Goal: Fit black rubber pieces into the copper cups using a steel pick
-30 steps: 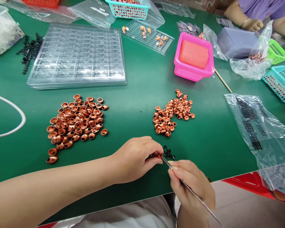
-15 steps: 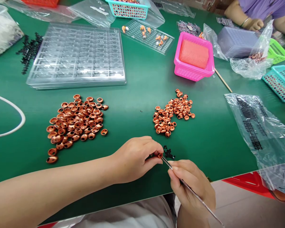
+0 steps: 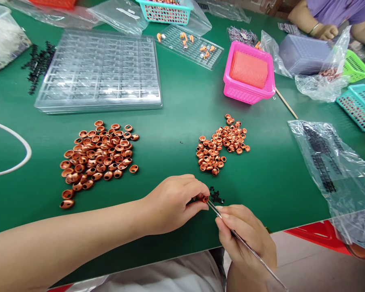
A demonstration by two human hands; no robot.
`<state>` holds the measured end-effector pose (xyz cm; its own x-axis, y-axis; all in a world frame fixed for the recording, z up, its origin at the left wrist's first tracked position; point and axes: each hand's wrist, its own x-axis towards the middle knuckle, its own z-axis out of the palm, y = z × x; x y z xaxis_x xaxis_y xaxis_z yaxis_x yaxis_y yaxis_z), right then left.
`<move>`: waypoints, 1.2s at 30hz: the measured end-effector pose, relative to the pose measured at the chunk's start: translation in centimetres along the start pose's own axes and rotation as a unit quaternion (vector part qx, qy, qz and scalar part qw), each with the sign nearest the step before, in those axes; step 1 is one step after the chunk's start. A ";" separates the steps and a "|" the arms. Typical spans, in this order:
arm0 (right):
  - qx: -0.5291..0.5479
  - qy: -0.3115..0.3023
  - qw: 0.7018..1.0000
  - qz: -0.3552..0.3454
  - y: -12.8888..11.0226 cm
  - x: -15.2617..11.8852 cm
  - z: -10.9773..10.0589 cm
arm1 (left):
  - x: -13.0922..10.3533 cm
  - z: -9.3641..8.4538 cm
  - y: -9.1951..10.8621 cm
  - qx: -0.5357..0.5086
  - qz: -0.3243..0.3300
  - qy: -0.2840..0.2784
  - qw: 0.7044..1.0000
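Between its thumb and fingertips, my left hand (image 3: 178,205) pinches a small copper-coloured ring-like part (image 3: 205,199). My right hand (image 3: 247,235) grips metal tweezers (image 3: 240,240), whose tips meet the part at its opening. Beside the fingertips lie tiny black pieces (image 3: 216,196) on the green table. A pile of small copper parts (image 3: 211,156) sits just beyond my hands, and a wider pile of larger copper parts (image 3: 99,156) spreads to the left.
Stacked clear trays (image 3: 100,73) lie at the back left. A pink basket (image 3: 247,95) holds an orange-red roll. Black parts fill a plastic bag (image 3: 331,158) at the right. Further back are a teal basket (image 3: 167,16) and a person's hand (image 3: 327,31).
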<state>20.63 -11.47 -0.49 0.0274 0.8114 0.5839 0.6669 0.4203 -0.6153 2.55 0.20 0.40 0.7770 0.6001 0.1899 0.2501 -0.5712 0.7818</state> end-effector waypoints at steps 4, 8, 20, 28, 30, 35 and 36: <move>-0.004 0.012 1.000 0.002 0.1 -0.1 0.0 | -0.1 0.0 0.0 0.000 -0.002 -0.004 1.000; 0.011 0.009 1.000 0.004 0.1 -0.2 0.0 | 0.0 0.0 0.0 0.001 -0.004 -0.006 1.000; 0.016 -0.007 1.000 0.012 0.1 -0.1 0.0 | 0.0 -0.1 -0.1 -0.002 0.016 0.000 1.000; 0.053 -0.001 0.998 0.027 0.2 0.0 -0.2 | -0.2 0.0 0.2 0.029 0.076 0.003 0.997; 0.069 0.004 0.997 0.017 0.3 -0.1 -0.3 | -0.3 -0.1 0.5 0.035 0.092 0.004 0.995; 0.068 0.047 0.997 -0.009 0.0 -0.4 -0.2 | -0.4 0.0 0.9 0.046 0.108 0.009 0.993; 0.057 0.041 0.997 -0.014 0.0 -0.4 -0.1 | -0.5 0.1 0.8 0.046 0.106 0.013 0.993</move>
<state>20.70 -11.89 -0.64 0.0745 0.7650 0.6397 0.5788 0.4892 -0.6524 2.48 -0.61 0.86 0.8033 0.4741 0.3604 0.1351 -0.7345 0.6651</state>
